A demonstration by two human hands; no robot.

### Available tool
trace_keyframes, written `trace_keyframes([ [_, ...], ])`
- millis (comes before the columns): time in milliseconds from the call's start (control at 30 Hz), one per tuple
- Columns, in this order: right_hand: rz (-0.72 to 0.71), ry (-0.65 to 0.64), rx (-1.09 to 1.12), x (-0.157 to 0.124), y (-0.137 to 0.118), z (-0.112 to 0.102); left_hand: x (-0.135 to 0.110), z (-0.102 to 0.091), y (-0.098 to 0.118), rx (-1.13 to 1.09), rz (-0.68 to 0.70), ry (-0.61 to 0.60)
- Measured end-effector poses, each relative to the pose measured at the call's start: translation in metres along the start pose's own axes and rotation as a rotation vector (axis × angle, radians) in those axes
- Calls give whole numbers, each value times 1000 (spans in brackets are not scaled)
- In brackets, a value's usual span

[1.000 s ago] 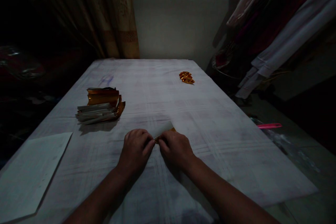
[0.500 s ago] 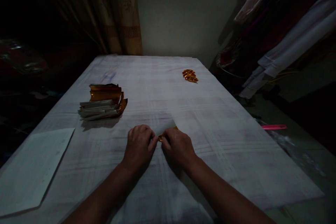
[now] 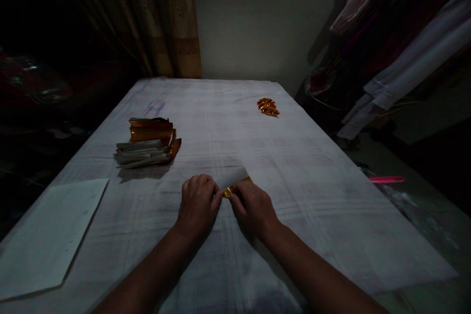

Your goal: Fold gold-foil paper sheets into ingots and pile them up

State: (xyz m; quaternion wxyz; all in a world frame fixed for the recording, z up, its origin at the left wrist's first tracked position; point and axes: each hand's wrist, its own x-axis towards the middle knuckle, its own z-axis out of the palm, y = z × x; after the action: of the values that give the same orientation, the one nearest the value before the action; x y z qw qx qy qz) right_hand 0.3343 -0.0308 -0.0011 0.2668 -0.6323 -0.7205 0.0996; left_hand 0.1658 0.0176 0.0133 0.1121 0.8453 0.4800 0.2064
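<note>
My left hand (image 3: 198,203) and my right hand (image 3: 253,206) meet at the middle of the table (image 3: 316,167), fingers curled and pinching a small strip of paper (image 3: 235,178), white on one side and gold foil on the other. The strip lies flat on the cloth between my fingertips, its white end pointing away to the right. Most of the gold side is hidden under my fingers.
A stack of gold and white foil strips (image 3: 147,144) sits to the left. Several small folded gold pieces (image 3: 268,107) lie far right. A white sheet (image 3: 47,235) rests at the near left corner. Hanging clothes (image 3: 397,59) and a pink object (image 3: 386,179) are right of the table.
My hands have stayed on the strip, with only small finger movement. The view has shifted slightly.
</note>
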Motion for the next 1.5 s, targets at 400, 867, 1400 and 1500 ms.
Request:
trace_keyframes([
  [400, -233, -113, -254, -17, -6, -12, 0, 1, 0, 11, -17, -8],
  [867, -313, -25, -230, -26, 8, -18, -4, 0, -7, -32, 12, -11],
  [1400, -268, -58, -194, -30, 8, -16, -20, -19, -4, 331, 320, -117],
  [1500, -255, -58, -198, -30, 9, -14, -19, -22, -7, 359, 300, -116],
])
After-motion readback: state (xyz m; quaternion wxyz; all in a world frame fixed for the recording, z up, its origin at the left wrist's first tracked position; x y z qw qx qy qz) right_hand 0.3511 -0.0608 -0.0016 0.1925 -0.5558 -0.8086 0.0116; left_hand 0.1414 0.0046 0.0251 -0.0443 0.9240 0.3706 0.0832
